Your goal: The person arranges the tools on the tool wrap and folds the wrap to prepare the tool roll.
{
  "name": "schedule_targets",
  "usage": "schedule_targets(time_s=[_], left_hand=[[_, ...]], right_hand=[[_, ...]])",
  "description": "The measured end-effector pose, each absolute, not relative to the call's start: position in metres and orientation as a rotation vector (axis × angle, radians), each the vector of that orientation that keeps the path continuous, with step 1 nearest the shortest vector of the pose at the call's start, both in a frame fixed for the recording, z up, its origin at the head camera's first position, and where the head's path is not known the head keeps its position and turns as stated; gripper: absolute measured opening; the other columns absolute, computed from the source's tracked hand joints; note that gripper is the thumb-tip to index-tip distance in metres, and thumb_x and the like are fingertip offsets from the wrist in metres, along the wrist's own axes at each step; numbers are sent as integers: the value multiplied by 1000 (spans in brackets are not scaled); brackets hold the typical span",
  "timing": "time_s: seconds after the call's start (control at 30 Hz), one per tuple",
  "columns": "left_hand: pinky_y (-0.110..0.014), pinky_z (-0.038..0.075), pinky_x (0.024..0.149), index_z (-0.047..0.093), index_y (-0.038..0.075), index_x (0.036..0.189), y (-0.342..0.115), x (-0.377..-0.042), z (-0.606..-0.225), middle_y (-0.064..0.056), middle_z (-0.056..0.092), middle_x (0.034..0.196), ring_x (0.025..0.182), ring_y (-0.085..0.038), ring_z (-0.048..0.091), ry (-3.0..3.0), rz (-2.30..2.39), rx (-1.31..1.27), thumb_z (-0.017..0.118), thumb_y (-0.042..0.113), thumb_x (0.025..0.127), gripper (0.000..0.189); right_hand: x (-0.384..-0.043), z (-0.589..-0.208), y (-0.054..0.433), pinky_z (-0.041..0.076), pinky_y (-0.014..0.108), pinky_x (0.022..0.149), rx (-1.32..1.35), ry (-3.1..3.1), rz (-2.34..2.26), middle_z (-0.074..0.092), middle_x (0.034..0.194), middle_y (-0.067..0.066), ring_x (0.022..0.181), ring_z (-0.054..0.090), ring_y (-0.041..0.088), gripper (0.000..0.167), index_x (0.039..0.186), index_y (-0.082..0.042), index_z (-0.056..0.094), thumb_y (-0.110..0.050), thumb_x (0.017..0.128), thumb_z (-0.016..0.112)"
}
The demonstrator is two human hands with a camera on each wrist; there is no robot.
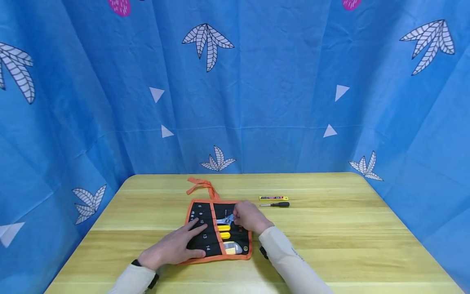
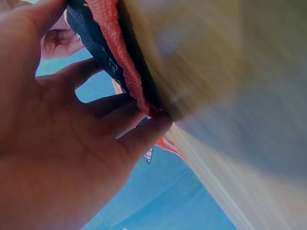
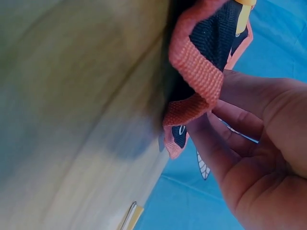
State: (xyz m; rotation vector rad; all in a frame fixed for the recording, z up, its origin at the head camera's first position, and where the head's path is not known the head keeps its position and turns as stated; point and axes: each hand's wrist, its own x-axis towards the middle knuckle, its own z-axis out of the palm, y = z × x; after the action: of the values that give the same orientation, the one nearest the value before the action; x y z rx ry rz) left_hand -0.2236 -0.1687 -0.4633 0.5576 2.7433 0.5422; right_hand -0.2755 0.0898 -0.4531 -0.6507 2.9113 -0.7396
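Observation:
A black tool roll (image 1: 213, 241) with orange trim lies unrolled on the table, its pockets marked with numbers. Spread over its left half is my left hand (image 1: 180, 245), fingers straight and resting on the fabric; the left wrist view has the fingertips along the orange edge (image 2: 120, 52). With curled fingers my right hand (image 1: 251, 217) pinches the end of a silver adjustable wrench (image 1: 225, 220), whose other end is hidden in a pocket. Below the wrench, two yellow handles (image 1: 224, 228) and a yellow-and-grey tool (image 1: 232, 248) stick out of pockets.
Right of the roll lie a black-handled screwdriver (image 1: 280, 204) and a flat yellow case (image 1: 273, 198) on the wooden table (image 1: 349, 237). Orange ties (image 1: 203, 184) trail from the roll's far edge. A blue patterned curtain (image 1: 271, 102) hangs behind and at both sides.

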Motion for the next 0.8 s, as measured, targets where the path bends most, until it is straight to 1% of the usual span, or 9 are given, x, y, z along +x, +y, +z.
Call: schedule_targets(time_s=[0.07, 0.13, 0.2, 0.3, 0.37, 0.57, 0.8], left_hand=[[-64, 36, 114, 47, 27, 155, -169, -224, -463, -14, 29, 167, 148, -44, 36, 2744, 546, 550, 74, 59, 87, 80], [-64, 36, 114, 47, 28, 155, -170, -224, -464, -14, 29, 167, 148, -44, 35, 2745, 545, 543, 74, 59, 87, 80], [-64, 36, 114, 47, 28, 155, -170, -224, -464, -14, 29, 167, 148, -44, 35, 2743, 546, 537, 74, 59, 87, 80], [-64, 37, 113, 47, 29, 155, -168, -224, -464, -13, 28, 167, 148, -44, 36, 2738, 542, 539, 74, 59, 86, 80], [-64, 37, 113, 46, 29, 155, -167, -225, -464, -13, 28, 167, 148, -44, 35, 2734, 546, 548, 74, 59, 87, 80], [-64, 37, 113, 46, 29, 155, -166, -225, -464, -14, 27, 167, 148, -44, 35, 2728, 550, 557, 74, 59, 87, 80], [-64, 36, 114, 46, 30, 155, -168, -224, -464, -12, 27, 168, 149, -43, 34, 2735, 551, 522, 75, 58, 87, 79]], right_hand=[[-277, -454, 90, 45, 26, 57, -657, 2901, -754, 55, 68, -1, 59, 49, 13, 18, 77, -7, 66, -2, 91, 75], [-279, -455, 92, 51, 30, 63, -661, 2874, -800, 61, 76, 1, 65, 54, 14, 11, 83, -6, 68, -2, 91, 75], [-281, -457, 95, 56, 34, 72, -661, 2833, -868, 66, 85, 3, 73, 58, 14, 6, 93, -5, 70, -2, 91, 76], [-285, -460, 103, 58, 39, 80, -634, 2757, -972, 68, 96, 6, 84, 62, 16, 17, 106, -3, 70, -4, 91, 76], [-287, -461, 108, 58, 40, 80, -620, 2715, -1009, 69, 98, 7, 87, 63, 18, 20, 111, -3, 70, -3, 91, 76], [-290, -461, 112, 56, 38, 78, -627, 2690, -987, 66, 95, 4, 86, 59, 17, 25, 111, -4, 72, 5, 89, 75], [-291, -463, 107, 59, 38, 83, -647, 2716, -1012, 70, 97, 4, 89, 64, 17, 25, 111, -4, 75, 7, 88, 74]])
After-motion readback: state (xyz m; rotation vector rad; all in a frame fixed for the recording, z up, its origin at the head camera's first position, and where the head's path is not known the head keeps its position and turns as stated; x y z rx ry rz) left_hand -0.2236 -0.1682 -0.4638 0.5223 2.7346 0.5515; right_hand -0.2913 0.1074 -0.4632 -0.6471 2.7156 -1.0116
